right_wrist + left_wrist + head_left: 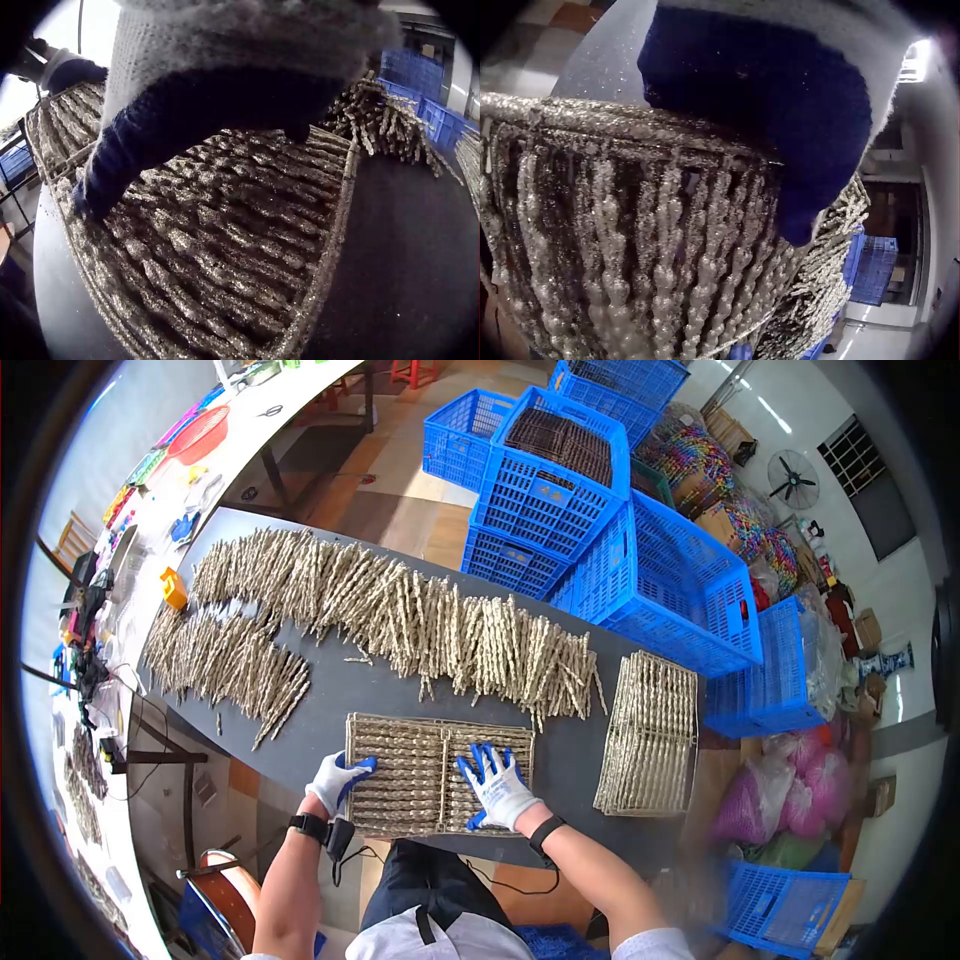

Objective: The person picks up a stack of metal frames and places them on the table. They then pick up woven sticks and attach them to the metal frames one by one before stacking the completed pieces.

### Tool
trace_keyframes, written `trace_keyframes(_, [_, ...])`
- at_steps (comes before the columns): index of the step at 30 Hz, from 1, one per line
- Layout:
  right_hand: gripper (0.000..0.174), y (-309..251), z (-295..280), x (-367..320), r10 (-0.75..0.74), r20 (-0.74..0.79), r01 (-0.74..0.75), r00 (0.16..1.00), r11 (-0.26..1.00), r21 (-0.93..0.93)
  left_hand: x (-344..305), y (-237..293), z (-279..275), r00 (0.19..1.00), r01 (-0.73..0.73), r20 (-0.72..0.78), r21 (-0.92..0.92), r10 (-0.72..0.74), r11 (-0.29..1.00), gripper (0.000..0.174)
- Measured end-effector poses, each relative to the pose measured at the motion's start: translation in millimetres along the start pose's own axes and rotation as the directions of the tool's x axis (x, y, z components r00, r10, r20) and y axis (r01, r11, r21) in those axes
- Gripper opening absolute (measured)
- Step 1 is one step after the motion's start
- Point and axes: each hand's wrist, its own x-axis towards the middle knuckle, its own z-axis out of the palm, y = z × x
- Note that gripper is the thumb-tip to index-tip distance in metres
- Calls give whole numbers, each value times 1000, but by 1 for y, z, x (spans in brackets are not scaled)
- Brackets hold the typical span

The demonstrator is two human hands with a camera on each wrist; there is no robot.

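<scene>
A rectangular framed panel (pixel 400 770) of glittery, knobbly twisted strands lies at the table's near edge, a crossbar dividing it in two. My left hand (pixel 338 780), in a white glove with blue-coated fingers, grips its left edge. The left wrist view has the blue fingers (pixel 810 172) bent over the panel's rim (pixel 630 127). On the right section rests my gloved right hand (pixel 500 792), fingers spread across the strands (pixel 217 247). Its thumb lies near the close edge. Behind the panel, loose strands (pixel 420 625) of the same kind spread in a long heap.
A stack of similar panels (pixel 648 735) stands at the right on the dark table (pixel 560 760). A smaller strand pile (pixel 225 660) and a yellow object (pixel 174 589) are at the left. Blue crates (pixel 660 580) crowd the table's far right side.
</scene>
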Motion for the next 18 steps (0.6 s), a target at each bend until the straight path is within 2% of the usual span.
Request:
trace_keyframes(2, [122,0,0,-1,-1,3,1,1000,1000,-2,-5,-3,2,989,-149,-1,83,149,985,29])
trace_keyframes(5, [119,-2,0,-3,11,2,-11,1000,1000,-26,-12,-11,7,972,-232,-31,53,234,971,25])
trace_keyframes(9, [115,0,6,-1,-8,-7,8,1000,1000,-3,-19,-4,11,978,-205,-30,-35,204,978,29])
trace_keyframes(10, [115,1,6,1,-5,2,5,1000,1000,5,-20,-1,12,961,-275,-12,16,276,961,29])
trace_keyframes(15, [116,1,11,3,-5,42,4,999,1000,20,-29,5,18,954,-300,8,34,300,953,30])
trace_keyframes(18, [117,1,16,2,1,-19,0,1000,999,33,-33,7,22,938,-345,-12,28,346,938,27])
